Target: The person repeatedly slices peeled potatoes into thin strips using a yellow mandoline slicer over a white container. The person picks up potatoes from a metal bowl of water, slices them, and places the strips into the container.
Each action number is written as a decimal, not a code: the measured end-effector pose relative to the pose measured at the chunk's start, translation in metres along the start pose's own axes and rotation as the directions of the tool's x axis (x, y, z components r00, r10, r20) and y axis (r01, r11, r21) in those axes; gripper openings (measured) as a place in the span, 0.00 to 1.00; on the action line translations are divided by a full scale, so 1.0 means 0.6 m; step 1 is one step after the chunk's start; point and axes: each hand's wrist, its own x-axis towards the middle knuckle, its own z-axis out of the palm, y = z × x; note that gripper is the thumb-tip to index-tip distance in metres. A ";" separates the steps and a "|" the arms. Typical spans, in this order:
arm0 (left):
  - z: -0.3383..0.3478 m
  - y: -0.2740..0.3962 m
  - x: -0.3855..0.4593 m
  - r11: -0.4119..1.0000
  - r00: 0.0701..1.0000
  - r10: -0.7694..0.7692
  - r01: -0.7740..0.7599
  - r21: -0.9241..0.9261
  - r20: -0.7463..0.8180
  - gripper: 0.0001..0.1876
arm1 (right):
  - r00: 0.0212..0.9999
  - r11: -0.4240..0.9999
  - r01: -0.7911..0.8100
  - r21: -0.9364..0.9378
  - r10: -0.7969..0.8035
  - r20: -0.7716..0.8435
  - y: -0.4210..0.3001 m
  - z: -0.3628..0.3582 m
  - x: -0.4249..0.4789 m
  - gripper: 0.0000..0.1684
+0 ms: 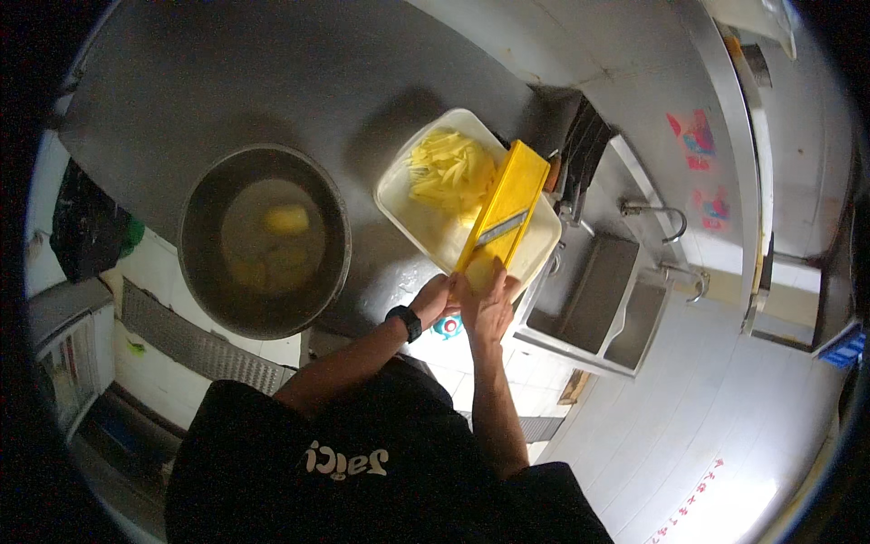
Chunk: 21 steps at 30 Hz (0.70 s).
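A yellow mandoline slicer (pixel 523 173) lies slanted across a white plastic tub (pixel 397 194). My left hand (pixel 435 300), with a dark watch on the wrist, grips the slicer's near end. Under my right hand (pixel 488 309) a peeled potato (pixel 480 268) is pressed onto the slicer, just below its slanted metal blade (pixel 501 228). Pale yellow cut potato strips (pixel 442 170) are heaped in the tub's far part, some partly hidden by the slicer. The fingertips of my left hand are partly covered by the right.
To the left, a large round metal pot (pixel 343 272) holds cloudy water with several peeled potatoes (pixel 287 219). Both vessels stand on a steel counter (pixel 299 81). At right are a steel sink (pixel 584 299), a faucet (pixel 669 211) and dark-bladed knives (pixel 586 146) in a rack.
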 end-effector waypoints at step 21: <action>-0.005 0.022 0.003 0.999 0.994 -0.032 0.034 -0.014 0.109 0.26 | 0.946 0.989 -0.096 0.109 0.057 0.320 0.211 0.103 -0.163 0.37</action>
